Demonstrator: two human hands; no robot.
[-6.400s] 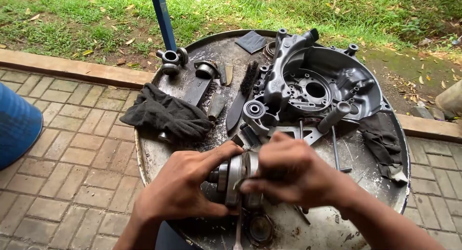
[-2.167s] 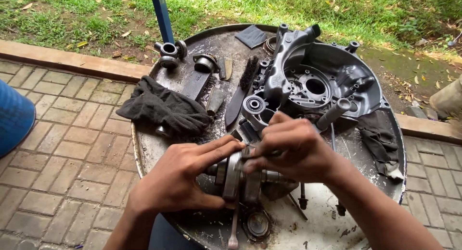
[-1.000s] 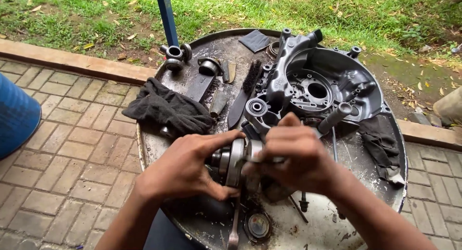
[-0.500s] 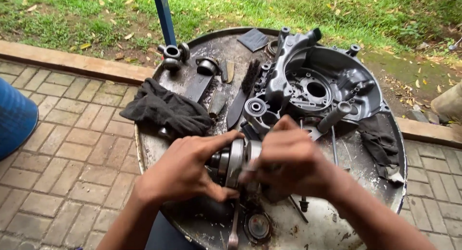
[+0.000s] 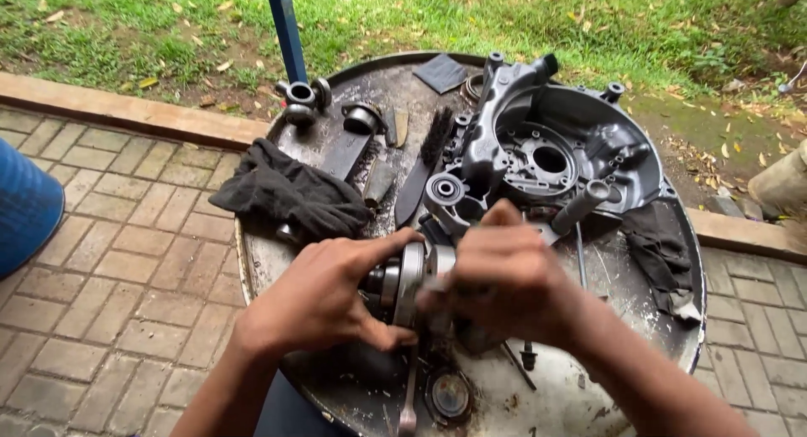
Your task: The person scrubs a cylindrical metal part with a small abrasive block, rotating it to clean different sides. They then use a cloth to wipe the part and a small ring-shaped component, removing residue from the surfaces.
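Dark engine casing and black rag crowding the drum top

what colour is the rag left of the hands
Black rag, clearest in the head view.

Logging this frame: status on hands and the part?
Left hand and right hand both grip the round metal assembly over the drum top. Black rag left, engine casing behind, both apart.

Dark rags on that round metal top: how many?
2: one dark rag bunched at the left beyond the left hand, another draped at the right edge. More could be hidden.
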